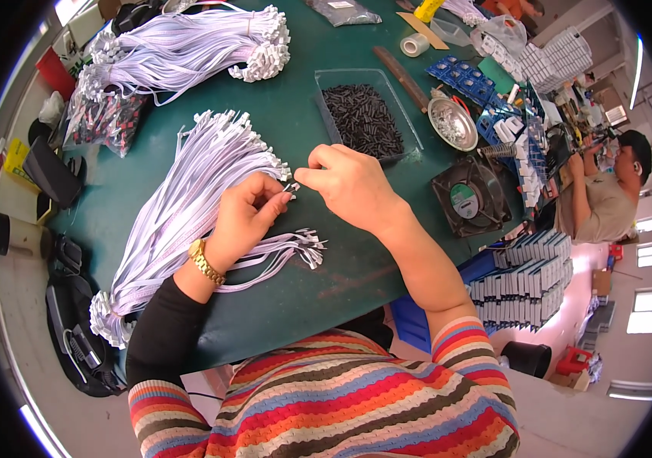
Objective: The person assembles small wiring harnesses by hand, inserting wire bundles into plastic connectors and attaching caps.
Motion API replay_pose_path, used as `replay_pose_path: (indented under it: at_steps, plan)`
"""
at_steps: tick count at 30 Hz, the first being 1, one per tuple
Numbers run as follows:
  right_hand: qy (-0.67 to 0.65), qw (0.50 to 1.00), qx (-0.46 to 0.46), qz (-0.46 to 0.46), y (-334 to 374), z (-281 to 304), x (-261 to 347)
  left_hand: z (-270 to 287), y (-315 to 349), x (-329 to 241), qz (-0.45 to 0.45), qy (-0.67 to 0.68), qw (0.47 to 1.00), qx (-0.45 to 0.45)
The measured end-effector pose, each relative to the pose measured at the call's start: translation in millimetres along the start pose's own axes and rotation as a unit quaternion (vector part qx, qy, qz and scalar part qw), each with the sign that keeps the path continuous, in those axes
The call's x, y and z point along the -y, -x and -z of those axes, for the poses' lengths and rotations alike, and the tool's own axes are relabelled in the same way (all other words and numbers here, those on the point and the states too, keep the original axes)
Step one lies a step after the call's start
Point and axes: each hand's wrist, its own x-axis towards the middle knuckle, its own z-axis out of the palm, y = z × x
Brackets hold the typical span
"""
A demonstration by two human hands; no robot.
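Between the thumb and fingers of my left hand (248,214) is the end of a white cable, with small dark and white tips showing past the fingertips. Close to its right, my right hand (352,187) has its fingers pinched together; whatever they hold is too small to make out. A fanned bundle of white cables (177,195) with white connectors lies under and left of my left hand. Nearer to me, a smaller group of cable ends (307,248) shows dark tips. Just beyond my right hand stands a clear tray (410,126) of short black tube pieces (360,114).
Another cable bundle (188,46) and a bag of small parts (104,122) lie far left. To the right are a metal bowl (453,124), a black fan (469,196) and blue boards (459,76). A co-worker (605,187) sits beyond, near stacked white pieces (520,282).
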Motion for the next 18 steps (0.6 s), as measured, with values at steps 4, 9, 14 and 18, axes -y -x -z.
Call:
replay_pose_path:
  at_steps: [4,9,14,18]
  plan:
    - [0.023,1.000,-0.008,0.012,-1.3,1.9,3.2,-0.8,0.0,-2.4,-0.008,-0.003,1.000,-0.001]
    - [0.017,1.000,-0.012,0.012,-1.3,-1.2,1.9,0.3,0.1,-4.1,0.008,-0.003,1.000,-0.001]
    - [-0.028,0.998,-0.027,0.039,-3.4,-2.6,-1.3,0.0,0.4,-5.2,0.022,0.001,1.000,-0.003]
    - [-0.100,0.994,-0.016,0.042,-4.4,-3.3,-3.1,0.1,-0.5,-2.7,0.011,-0.008,1.000,-0.001]
